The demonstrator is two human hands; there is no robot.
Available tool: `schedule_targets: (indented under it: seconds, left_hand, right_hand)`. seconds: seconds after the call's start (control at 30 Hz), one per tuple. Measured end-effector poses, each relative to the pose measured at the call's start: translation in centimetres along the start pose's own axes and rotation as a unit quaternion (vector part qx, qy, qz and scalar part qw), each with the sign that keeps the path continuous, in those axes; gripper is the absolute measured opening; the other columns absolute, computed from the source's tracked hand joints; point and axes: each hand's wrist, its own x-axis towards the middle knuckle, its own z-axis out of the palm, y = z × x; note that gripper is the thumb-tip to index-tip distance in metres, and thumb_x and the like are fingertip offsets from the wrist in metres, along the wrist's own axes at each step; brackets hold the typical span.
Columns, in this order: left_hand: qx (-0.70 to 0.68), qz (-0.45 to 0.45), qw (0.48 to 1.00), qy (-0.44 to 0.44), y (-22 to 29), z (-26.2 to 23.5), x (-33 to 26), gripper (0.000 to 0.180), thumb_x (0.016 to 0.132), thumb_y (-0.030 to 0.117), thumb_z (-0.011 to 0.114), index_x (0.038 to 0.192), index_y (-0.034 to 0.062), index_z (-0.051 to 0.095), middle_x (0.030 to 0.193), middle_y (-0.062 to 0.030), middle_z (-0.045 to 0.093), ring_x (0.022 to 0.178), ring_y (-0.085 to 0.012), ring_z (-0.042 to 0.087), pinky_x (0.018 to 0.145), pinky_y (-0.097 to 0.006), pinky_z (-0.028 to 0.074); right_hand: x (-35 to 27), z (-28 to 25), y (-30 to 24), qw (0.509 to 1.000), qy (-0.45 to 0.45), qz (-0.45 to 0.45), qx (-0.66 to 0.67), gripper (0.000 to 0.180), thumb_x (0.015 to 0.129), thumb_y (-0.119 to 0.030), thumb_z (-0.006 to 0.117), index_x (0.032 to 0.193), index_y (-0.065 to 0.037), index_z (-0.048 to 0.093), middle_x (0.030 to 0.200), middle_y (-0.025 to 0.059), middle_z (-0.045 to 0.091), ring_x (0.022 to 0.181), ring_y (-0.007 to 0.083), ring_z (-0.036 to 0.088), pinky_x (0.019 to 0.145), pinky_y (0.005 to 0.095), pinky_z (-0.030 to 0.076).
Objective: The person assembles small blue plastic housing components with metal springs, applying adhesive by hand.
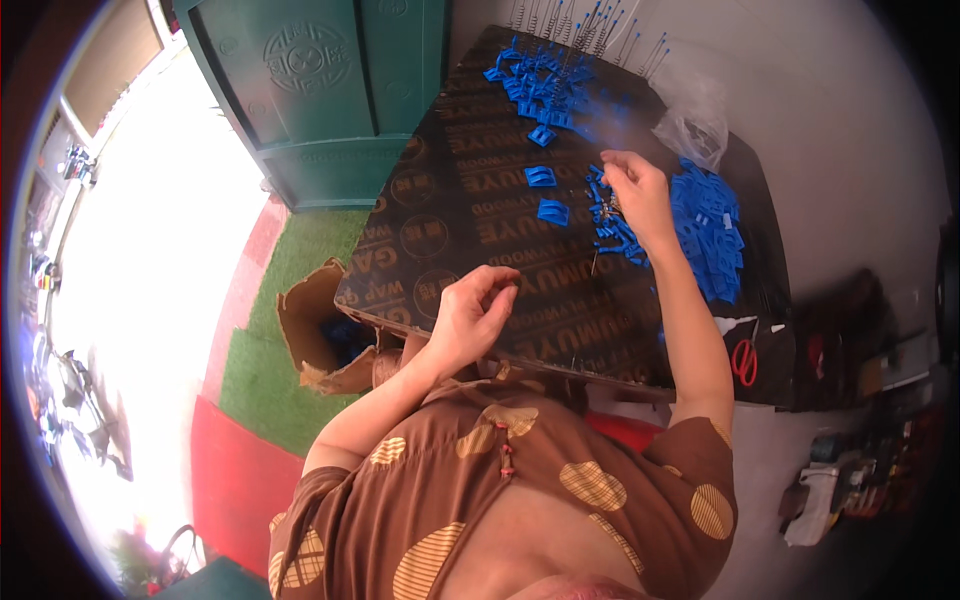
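Over the dark plywood table [440, 165], my right hand [640, 195] hovers beside a loose heap of small blue parts [618, 242]. Its fingertips are pinched together; whatever they hold is too small to name. Closer to my body, my left hand [474, 316] is curled above the table's front part, thumb near the fingers, and I cannot make out anything in it. Two curved blue plastic pieces [553, 211] lie between the hands. Flat blue pieces [708, 235] form a large pile to the right of my right wrist. Farther back are several more blue plastic clips [540, 90].
Thin rods with springs and blue tips [600, 35] stand along the back edge. A clear plastic bag [697, 120] sits at the back right; red-handled scissors [744, 362] lie at the front right. An open cardboard box [312, 335] stands left of the table, near a green door [320, 90].
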Motion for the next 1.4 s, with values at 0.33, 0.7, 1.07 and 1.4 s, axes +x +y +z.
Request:
schedule_targets:
  seconds: [0.33, 0.7, 1.07, 1.4]
  left_hand:
    - [0.052, -0.017, 0.998, -0.004, 0.2, 0.5, 0.2, 0.021, 0.089, 0.006, 0.055, 0.105, -0.0056, 0.061, 0.079, -0.0056, 0.064, 0.064, -0.0077, 0.058, 0.059, -0.022, 0.048]
    - [0.264, 0.266, 0.925, -0.063, 1.5, 5.5, 2.3, 0.013, 0.081, 0.009, 0.063, 0.091, 0.0012, 0.064, 0.085, -0.0144, 0.065, 0.073, -0.0328, 0.064, 0.064, -0.039, 0.051]
    - [0.321, 0.372, 0.856, -0.159, 2.7, 14.4, 3.0, 0.012, 0.082, 0.012, 0.061, 0.089, 0.0018, 0.061, 0.080, -0.0125, 0.061, 0.068, -0.0324, 0.062, 0.059, -0.041, 0.051]
    - [0.315, 0.413, 0.832, -0.197, 3.7, 16.0, 3.7, 0.014, 0.080, 0.011, 0.062, 0.089, 0.0009, 0.061, 0.077, -0.0118, 0.060, 0.068, -0.0310, 0.062, 0.058, -0.040, 0.050]
  right_hand:
    - [-11.9, 1.7, -6.5, 0.982, -0.140, -0.036, 0.123, 0.023, 0.089, -0.008, 0.058, 0.110, 0.002, 0.060, 0.078, 0.0033, 0.063, 0.069, 0.0068, 0.057, 0.063, 0.0214, 0.047]
    - [-18.4, 8.4, -14.7, 0.900, -0.217, -0.322, 0.198, 0.026, 0.089, -0.007, 0.053, 0.113, 0.004, 0.053, 0.101, 0.0209, 0.061, 0.092, 0.0353, 0.062, 0.080, 0.0417, 0.050]
    - [-22.9, 15.4, -19.9, 0.803, -0.320, -0.383, 0.327, 0.040, 0.089, -0.016, 0.060, 0.122, -0.002, 0.043, 0.092, 0.0166, 0.057, 0.083, 0.0319, 0.060, 0.071, 0.0396, 0.048]
    - [-21.0, 14.8, -20.6, 0.778, -0.408, -0.345, 0.330, 0.040, 0.094, -0.028, 0.054, 0.119, 0.000, 0.042, 0.084, 0.0159, 0.058, 0.078, 0.0294, 0.062, 0.069, 0.0391, 0.048]
